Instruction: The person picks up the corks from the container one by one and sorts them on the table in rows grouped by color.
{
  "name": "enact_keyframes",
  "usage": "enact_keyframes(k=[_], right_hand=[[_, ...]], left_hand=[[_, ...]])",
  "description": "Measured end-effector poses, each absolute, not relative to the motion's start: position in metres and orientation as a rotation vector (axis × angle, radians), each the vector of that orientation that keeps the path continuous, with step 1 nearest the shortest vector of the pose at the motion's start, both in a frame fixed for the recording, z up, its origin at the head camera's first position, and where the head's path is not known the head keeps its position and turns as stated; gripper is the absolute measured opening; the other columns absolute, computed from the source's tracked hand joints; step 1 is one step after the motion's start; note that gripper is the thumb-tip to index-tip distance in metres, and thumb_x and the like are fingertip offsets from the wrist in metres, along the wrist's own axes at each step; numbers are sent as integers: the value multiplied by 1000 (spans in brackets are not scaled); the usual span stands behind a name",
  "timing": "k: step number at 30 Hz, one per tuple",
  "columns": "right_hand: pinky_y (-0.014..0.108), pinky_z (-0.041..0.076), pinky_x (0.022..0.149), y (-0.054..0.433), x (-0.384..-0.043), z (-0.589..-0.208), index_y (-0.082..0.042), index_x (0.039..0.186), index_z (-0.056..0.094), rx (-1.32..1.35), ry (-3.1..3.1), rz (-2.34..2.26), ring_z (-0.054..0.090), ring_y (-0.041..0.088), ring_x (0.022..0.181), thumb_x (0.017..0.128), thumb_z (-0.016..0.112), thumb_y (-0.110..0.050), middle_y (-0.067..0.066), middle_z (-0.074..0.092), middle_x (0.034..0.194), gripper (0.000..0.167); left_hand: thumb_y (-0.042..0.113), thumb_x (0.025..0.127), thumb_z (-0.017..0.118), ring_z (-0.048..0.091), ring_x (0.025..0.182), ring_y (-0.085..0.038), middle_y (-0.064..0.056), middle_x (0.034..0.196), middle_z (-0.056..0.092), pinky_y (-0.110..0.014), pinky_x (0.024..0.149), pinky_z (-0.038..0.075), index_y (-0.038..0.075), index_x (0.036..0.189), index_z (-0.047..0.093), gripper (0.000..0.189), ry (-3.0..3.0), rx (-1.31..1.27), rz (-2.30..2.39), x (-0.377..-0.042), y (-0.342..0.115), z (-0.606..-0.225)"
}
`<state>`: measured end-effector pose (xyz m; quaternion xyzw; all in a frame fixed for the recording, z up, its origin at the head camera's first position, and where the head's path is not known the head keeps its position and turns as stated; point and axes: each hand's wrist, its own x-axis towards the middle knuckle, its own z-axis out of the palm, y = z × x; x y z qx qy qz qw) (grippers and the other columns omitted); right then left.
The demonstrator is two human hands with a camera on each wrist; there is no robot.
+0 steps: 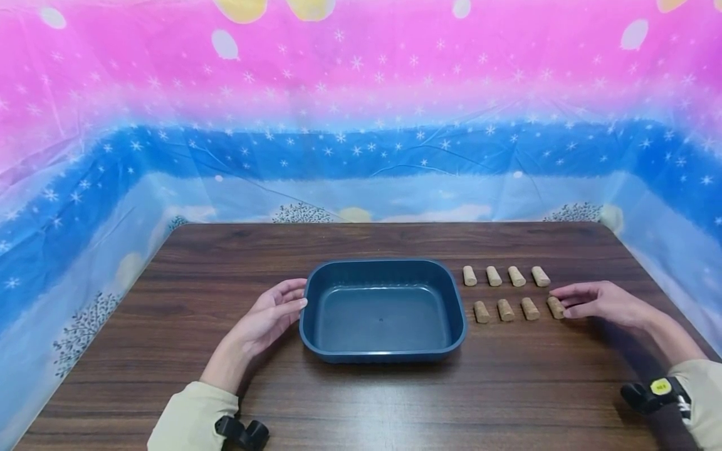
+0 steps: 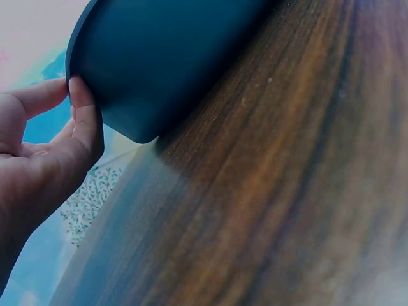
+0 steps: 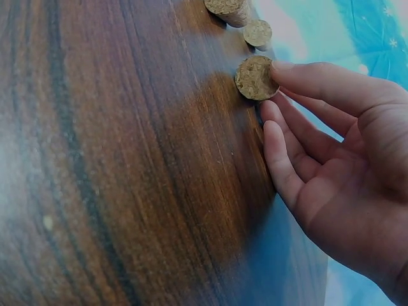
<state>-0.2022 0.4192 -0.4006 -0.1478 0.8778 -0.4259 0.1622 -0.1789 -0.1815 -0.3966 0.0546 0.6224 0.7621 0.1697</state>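
Note:
A dark blue rectangular plastic basin (image 1: 383, 319) stands in the middle of the table, nothing inside it. At its left end my left hand (image 1: 274, 316) pinches the rim between thumb and fingers; the left wrist view shows the fingertips (image 2: 81, 92) right on the basin edge (image 2: 166, 57). To the right of the basin, several tan cork stoppers lie in two rows. My right hand (image 1: 606, 304) pinches the rightmost cork stopper (image 1: 555, 307) of the near row between thumb and fingers. In the right wrist view, the round end of that cork (image 3: 256, 78) faces the camera.
The far row's rightmost cork (image 1: 540, 276) lies just behind the right fingertips. Another near-row cork (image 1: 529, 309) sits to the left of the gripped one. A dark wood table (image 1: 395, 407) carries everything, with a pink and blue snowflake cloth (image 1: 361, 150) hanging around it.

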Motion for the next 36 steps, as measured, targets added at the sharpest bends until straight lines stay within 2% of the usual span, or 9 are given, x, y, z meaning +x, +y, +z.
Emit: enact_keyframes(k=[10, 19, 24, 27, 32, 36], right_hand=[[19, 50, 76, 419, -201, -401, 7, 125, 59, -401, 2511, -1213, 62, 4, 96, 87, 71, -9, -4, 68, 107, 44], [20, 49, 78, 418, -197, -400, 11, 128, 55, -309, 2537, -1200, 60, 0, 96, 86, 73, -14, 11, 66, 113, 52], [19, 48, 78, 418, -196, -400, 12, 129, 53, -285, 2537, -1216, 60, 0, 96, 85, 74, -14, 15, 66, 115, 55], [18, 48, 78, 420, -194, -401, 12, 129, 52, -258, 2539, -1248, 61, 0, 95, 84, 74, -14, 9, 67, 113, 56], [22, 51, 76, 422, -189, -402, 11, 131, 51, -247, 2562, -1307, 64, 3, 93, 88, 71, -16, -10, 67, 112, 54], [27, 54, 75, 421, -187, -399, 12, 132, 48, -210, 2569, -1365, 64, 4, 94, 94, 64, -20, -11, 66, 113, 52]], left_hand=[[-4, 95, 51, 58, 97, -14, -10, 111, 54, -25, 89, 49, -12, 139, 29, 49, 1768, 165, 2164, -179, -182, -397], [-4, 95, 51, 58, 96, -13, -9, 110, 54, -25, 89, 49, -11, 138, 30, 48, 1761, 165, 2167, -178, -181, -397], [-3, 96, 52, 59, 97, -14, -10, 111, 54, -25, 89, 49, -11, 138, 31, 48, 1762, 171, 2165, -178, -181, -397], [-2, 96, 53, 58, 97, -14, -11, 112, 54, -26, 90, 49, -11, 138, 31, 49, 1763, 169, 2160, -178, -181, -397], [1, 97, 53, 59, 97, -15, -13, 114, 53, -28, 88, 50, -10, 140, 30, 50, 1855, 210, 2065, -178, -186, -396], [7, 99, 52, 58, 94, -15, -20, 121, 50, -27, 83, 51, -10, 142, 30, 51, 2017, 230, 1960, -178, -198, -392]])
